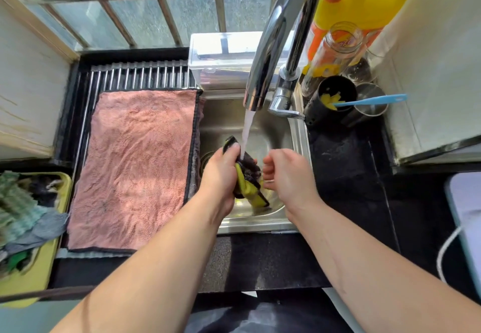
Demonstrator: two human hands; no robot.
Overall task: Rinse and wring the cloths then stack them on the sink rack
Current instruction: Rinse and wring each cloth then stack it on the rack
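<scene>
At the far left a yellow tray (31, 280) holds a loose heap of cloths (23, 210), green and grey among them. Just beside it, a pink cloth (135, 166) lies spread flat over the sink rack (140, 75), whose metal bars show bare beyond the cloth's far edge. Right of the rack is the steel sink (276, 129), with a clear plastic box (221, 51) behind it. Over the basin the left hand (221, 174) grips a bunched yellow-and-black cloth (247, 179), fingers wrapped round its upper part, while the lower end hangs down into the sink. Water (247, 129) runs from the chrome faucet (273, 33) straight onto the top of this cloth. The right hand (289, 174) sits just beside the cloth with its fingers curled inward; its fingertips are at the fabric, but whether they actually pinch it cannot be told. Further right, on the black countertop (346, 176), stand a yellow jug (364, 2), a clear bottle (335, 46) and a black holder (335, 96) with a blue-handled utensil (372, 100) sticking out of it. A white cable (445, 252) curves along the right edge.
</scene>
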